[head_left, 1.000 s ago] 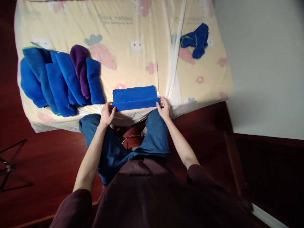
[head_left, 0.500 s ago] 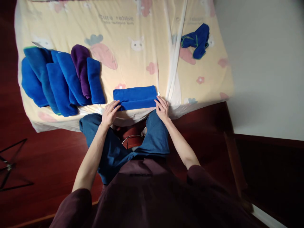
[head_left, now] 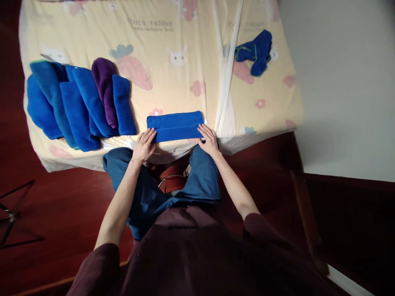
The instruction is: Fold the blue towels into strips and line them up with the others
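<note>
Two-handed, pressed down a folded blue cloth (head_left: 177, 128), laid as a long strip at the near edge of a cream sheet (head_left: 173, 90), directly in front of the body. A second earlier, had pinched the strip's two near corners between thumbs and fingertips; since then, released that pinch and laid the fingers out nearly straight over both ends, unclenched. Set the left hand (head_left: 144, 146) on the near left corner and the right hand (head_left: 209, 142), shifted slightly inward, on the right end, just beside a white tag (head_left: 205, 121).

Left as before, to the left, overlapping blue cloths (head_left: 75, 115) with a purple cloth (head_left: 105, 90) among them, and, at far right, a crumpled bundle (head_left: 259, 53), blue with green edging.

Worked over fabric printed with pink carrots, flowers, a rabbit's head and grey lettering, bunched into pale folds right of the strip. Wore jeans (head_left: 151, 199) and a dark maroon shirt (head_left: 185, 250). Had a dark red floor (head_left: 68, 197) below, thin black legs (head_left: 10, 216) at lower left, and a pale wall (head_left: 339, 102) at right.
</note>
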Tool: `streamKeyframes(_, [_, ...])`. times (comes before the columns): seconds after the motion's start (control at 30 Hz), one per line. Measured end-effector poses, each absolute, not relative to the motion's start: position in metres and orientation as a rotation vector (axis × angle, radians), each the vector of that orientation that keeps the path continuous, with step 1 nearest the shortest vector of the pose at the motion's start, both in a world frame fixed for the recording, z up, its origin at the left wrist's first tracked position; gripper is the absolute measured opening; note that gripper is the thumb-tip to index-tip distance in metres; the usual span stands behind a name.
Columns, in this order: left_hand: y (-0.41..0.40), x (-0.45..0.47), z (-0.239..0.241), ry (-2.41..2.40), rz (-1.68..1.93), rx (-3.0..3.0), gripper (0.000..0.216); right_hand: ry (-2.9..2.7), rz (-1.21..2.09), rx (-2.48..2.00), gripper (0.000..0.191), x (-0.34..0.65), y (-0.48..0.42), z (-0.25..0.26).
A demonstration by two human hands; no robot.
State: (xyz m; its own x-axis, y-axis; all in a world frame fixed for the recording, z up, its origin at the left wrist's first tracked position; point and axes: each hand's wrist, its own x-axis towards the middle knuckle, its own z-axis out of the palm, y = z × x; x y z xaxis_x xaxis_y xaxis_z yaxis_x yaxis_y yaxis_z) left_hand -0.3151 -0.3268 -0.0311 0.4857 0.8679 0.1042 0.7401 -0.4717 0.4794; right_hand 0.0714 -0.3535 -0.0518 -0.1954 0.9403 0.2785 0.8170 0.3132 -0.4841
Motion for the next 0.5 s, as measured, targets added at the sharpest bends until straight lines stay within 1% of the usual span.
streamKeyframes(0.27, [-0.316, -0.311, -0.040, 1.367, 0.534, 2.389, 0.071, -2.037, 0.313, -1.582, 0.065, 0.069, -0.347, -0.051])
streamKeyframes(0.5, [-0.322, -0.317, -0.029, 1.346, 0.490, 2.381, 0.070, -2.037, 0.308, -1.555, 0.063, 0.074, -0.349, -0.052])
